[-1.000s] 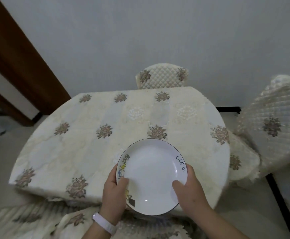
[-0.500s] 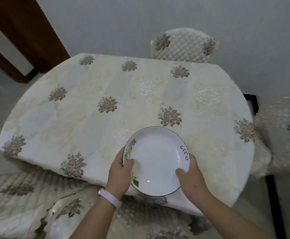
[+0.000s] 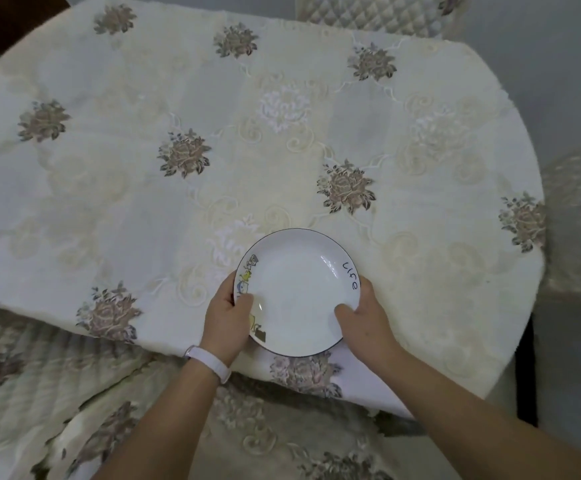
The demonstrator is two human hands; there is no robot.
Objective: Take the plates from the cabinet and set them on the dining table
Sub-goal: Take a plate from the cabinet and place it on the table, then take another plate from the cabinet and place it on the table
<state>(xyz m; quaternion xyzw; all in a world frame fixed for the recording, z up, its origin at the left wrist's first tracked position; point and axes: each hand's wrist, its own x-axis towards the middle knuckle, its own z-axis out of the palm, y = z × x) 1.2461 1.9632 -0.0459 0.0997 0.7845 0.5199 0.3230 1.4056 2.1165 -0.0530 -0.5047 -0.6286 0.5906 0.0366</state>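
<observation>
Both hands, L (image 3: 225, 315) & R (image 3: 365, 315), hold plate (image 3: 296, 292) over table (image 3: 143, 188) edge.

plate (image 3: 297, 292) carried farther over table (image 3: 109, 188), seemingly lower

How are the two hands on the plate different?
The left hand has a white band at its wrist; the right hand has a bare wrist. The left hand grips the plate beside the little cartoon drawings; the right hand grips just below the word "Life". Both hold the rim with the thumb on top, above the near edge of the dining table.
</observation>
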